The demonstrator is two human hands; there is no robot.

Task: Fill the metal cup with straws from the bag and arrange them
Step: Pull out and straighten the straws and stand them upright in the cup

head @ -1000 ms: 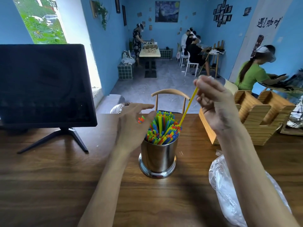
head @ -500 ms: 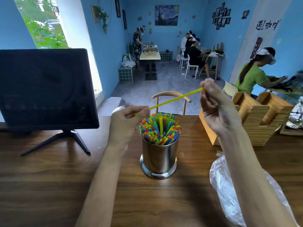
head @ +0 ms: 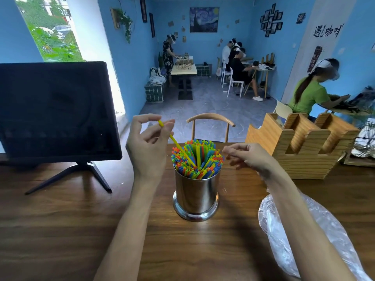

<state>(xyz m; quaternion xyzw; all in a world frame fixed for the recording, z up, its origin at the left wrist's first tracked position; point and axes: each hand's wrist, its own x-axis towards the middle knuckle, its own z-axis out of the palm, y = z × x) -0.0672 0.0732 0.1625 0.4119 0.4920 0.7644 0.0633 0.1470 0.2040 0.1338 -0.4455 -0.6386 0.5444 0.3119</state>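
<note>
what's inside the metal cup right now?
The metal cup is packed with upright coloured straws. The left hand pinches a yellow straw, its lower end among them. The cup's wall hides their lower lengths.

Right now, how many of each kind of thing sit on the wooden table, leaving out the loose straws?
Shiny metal cup: 1
Clear plastic bag: 1
Black flat monitor on a stand: 1
Slotted light wooden holder: 1
Total: 4
</note>
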